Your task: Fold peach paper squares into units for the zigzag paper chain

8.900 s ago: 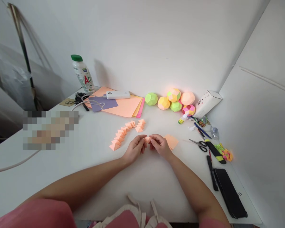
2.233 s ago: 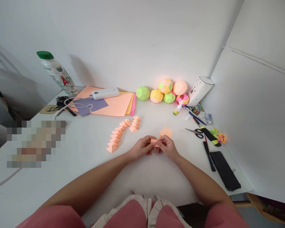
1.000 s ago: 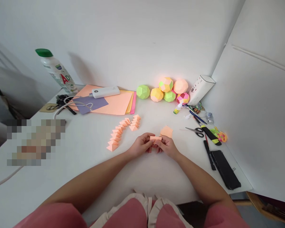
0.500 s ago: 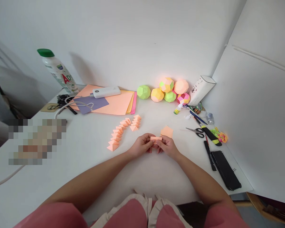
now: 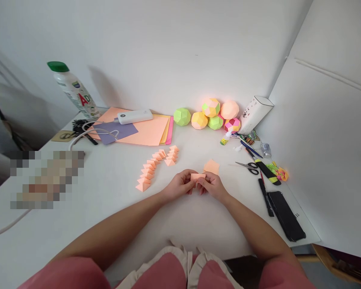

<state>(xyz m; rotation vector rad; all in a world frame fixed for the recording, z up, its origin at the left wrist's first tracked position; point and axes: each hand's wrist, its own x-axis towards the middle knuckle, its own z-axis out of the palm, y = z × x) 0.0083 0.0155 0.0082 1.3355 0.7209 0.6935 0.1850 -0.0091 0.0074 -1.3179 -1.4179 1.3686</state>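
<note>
Between my two hands is a small peach paper piece (image 5: pixel 197 176), its top edge level and flat. My left hand (image 5: pixel 179 184) pinches its left end, and my right hand (image 5: pixel 213 185) pinches its right end, with the thumbs close together at the lower edge. Just behind my right hand lies a flat peach paper shape (image 5: pixel 211 165) with pointed corners. To the left, folded peach pieces stand in a long curved row (image 5: pixel 147 172), with a shorter row (image 5: pixel 171 155) beside its far end.
Paper balls (image 5: pixel 199 120) line the wall. Coloured sheets (image 5: pixel 147 132), a power bank (image 5: pixel 135 116) and a bottle (image 5: pixel 78 94) are at back left. Scissors (image 5: pixel 252 168), a cutter (image 5: pixel 267 172), a glue bottle (image 5: pixel 225 138) and a black phone (image 5: pixel 286 216) lie right.
The paper between my hands shows slightly more of its flat face, and my fingertips have shifted a little along its lower edge. Both arms are almost unmoved.
</note>
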